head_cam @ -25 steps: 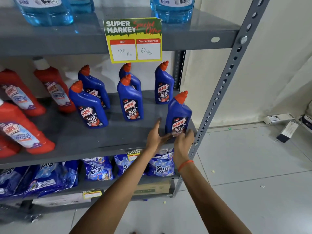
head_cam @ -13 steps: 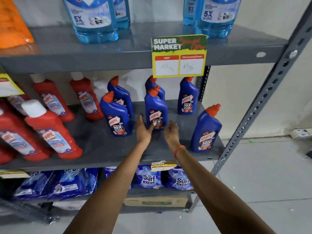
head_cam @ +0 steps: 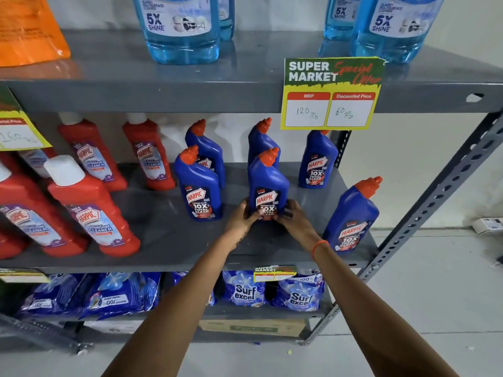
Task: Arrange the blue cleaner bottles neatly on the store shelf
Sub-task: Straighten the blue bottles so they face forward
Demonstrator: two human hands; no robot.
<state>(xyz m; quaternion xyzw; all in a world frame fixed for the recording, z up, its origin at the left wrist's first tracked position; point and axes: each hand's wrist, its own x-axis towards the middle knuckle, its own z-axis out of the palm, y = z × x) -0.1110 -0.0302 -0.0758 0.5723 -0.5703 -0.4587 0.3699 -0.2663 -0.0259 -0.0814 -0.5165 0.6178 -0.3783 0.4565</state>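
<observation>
The left hand (head_cam: pixel 241 216) and right hand (head_cam: pixel 292 216) clasped the base of a blue Harpic bottle (head_cam: pixel 268 186) from either side, fingers curled on it, upright at centre frame on the grey shelf (head_cam: pixel 168 240). Its label read "HARPIC POWER PLUS 10X TOTAL CLEAN". Another blue bottle (head_cam: pixel 352 216) stood at the shelf's right edge. A tag (head_cam: pixel 330 93) above read "SUPER MARKET Special Offer, MRP 120 Rs, Discounted Price 60 Rs". Red bottles (head_cam: pixel 92 210) read "BATHROOM CLEANER". Half a second earlier both hands were open, just short of the bottle.
</observation>
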